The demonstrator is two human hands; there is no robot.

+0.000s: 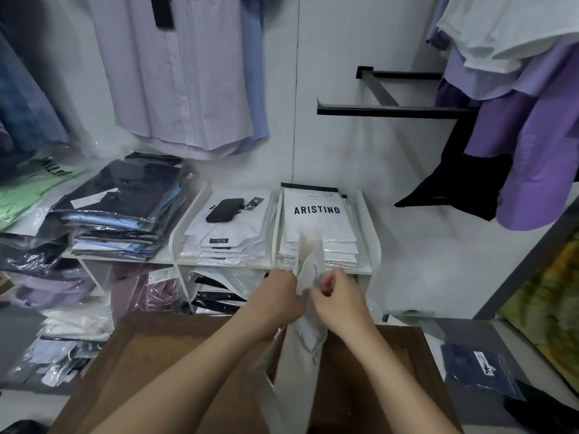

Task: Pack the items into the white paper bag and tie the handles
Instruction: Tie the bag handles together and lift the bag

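Note:
A white paper bag [300, 364] stands upright on a brown table [150, 355] just below my hands, seen edge-on and blurred. Its white ribbon handles [308, 264] rise above the bag's top. My left hand [279, 300] pinches the handles from the left. My right hand [336, 300] grips them from the right, fingers curled close to the left hand. The bag's contents are hidden.
Behind the table a white shelf [365, 267] holds stacks of packaged shirts, one labelled ARISTINO [316, 209], and a black phone [224, 209] on the middle stack. Dark bagged shirts [119, 211] pile at the left. Shirts hang above. A blue packaged garment [476, 368] lies at the right.

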